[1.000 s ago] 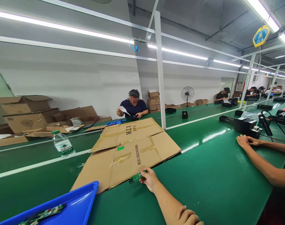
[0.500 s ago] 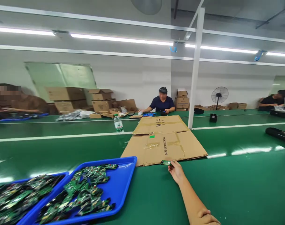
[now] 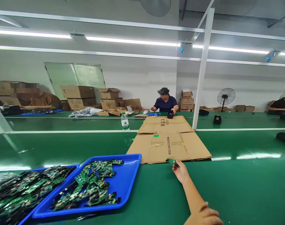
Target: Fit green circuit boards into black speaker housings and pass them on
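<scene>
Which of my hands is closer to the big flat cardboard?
Right. Your right hand, holding a circuit board, is just this side of the cardboard; your left hand is farther back, on your right arm.

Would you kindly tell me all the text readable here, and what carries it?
"MZX": flattened brown cardboard; characters beside it blurred.
"MEAS": same cardboard; digits following it blurred.
Too small or blurred: green-and-white label on clear plastic bottle; print on stacked brown boxes.

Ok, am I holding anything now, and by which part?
Yes: your right hand holds a small green circuit board by its right end, between the fingers; its left end sticks out free.
</scene>
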Tool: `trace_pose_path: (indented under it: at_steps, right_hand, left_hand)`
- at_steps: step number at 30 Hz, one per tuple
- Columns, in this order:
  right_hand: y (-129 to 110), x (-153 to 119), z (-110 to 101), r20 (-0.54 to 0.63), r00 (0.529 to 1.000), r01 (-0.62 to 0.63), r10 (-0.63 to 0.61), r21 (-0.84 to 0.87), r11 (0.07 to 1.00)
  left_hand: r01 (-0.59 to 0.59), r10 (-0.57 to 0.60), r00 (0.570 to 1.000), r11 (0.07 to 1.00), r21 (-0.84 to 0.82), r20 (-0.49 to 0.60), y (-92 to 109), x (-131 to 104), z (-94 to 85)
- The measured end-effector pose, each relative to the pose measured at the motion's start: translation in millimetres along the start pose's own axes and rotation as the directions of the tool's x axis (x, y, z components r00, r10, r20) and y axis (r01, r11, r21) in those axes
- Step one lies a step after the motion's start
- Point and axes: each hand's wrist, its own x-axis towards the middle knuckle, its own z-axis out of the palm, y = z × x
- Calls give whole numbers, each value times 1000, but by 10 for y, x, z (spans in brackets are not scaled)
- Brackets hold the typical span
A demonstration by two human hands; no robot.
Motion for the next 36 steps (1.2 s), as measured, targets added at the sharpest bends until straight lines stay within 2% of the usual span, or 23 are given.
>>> trace_pose_path:
  at_steps: [2,3,4,6,8,9,11,16,22,27,31,36]
  right_hand:
    - [-50,13,-31,-10,1000,18,-18,-11,1000]
    - [-75,18,-46,-15,999,32,-32,-16,999]
    - [-97,21,-58,-19,999,47,-47,-22,999]
    - [-123,21,-71,-26,997,77,-78,-34,996]
    - [-124,11,-66,-26,995,100,-101,-54,994]
    - [-117,5,-57,-23,994,108,-110,-70,992]
    - [-97,-9,-32,-9,993,119,-121,-114,986]
    - [-72,-50,15,77,990,134,-116,-285,949]
    - [-54,-95,41,174,982,154,-76,-496,854]
    - [-36,-62,46,143,972,235,-187,-600,765]
    - [-11,-21,-33,91,938,292,-335,-727,621]
    - [-33,56,-132,70,854,279,-515,-898,341]
  left_hand:
    - [101,-96,991,993,58,-93,-225,-35,-75]
    - [248,-226,954,964,94,-199,-354,-72,-137]
    - [417,-366,878,901,118,-309,-487,-118,-206]
    - [660,-541,706,736,148,-456,-742,-224,-334]
    - [824,-679,520,559,95,-518,-945,-318,-404]
    - [865,-723,452,497,61,-523,-1015,-353,-412]
    - [896,-762,391,444,22,-516,-1089,-392,-388]
    - [901,-770,368,433,-3,-521,-1049,-381,-314]
    - [896,-794,391,444,-5,-465,-1048,-398,-327]
    - [887,-796,400,461,-27,-455,-1049,-383,-322]
    - [880,-801,390,470,-73,-453,-1043,-374,-318]
    - [864,-820,351,470,-182,-452,-1047,-370,-324]
